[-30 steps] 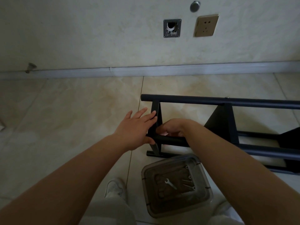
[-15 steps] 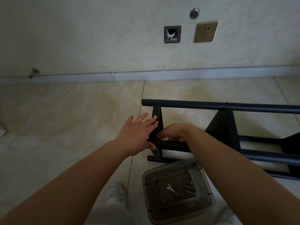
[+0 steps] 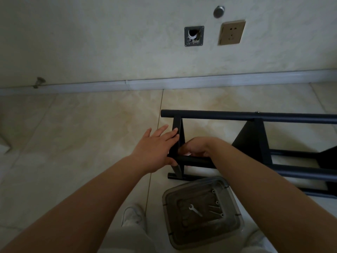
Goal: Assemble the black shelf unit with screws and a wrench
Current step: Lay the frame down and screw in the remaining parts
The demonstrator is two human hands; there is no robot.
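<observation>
The black shelf unit (image 3: 255, 147) lies on its side on the tiled floor (image 3: 82, 134), near the wall, and it looks well on: long round rails already join at least 2 cross panels, and a small fastener shows on the top rail. The work in hand is at the left end panel (image 3: 177, 141). The left hand (image 3: 155, 150) lies flat against that panel, fingers straight and slightly spread, bracing it. The right hand (image 3: 196, 149) is curled at the joint where the panel meets a lower rail; I cannot tell whether its fingers pinch a screw there, since the spot is shadowed. The wrench (image 3: 195, 210) and a few loose screws (image 3: 216, 209) sit untouched in the clear plastic container (image 3: 235, 212) just beside the shelf, so tightening likely remains.

Against the earlier frames, both hands keep the same places on the end panel; only the view has tipped slightly.
</observation>
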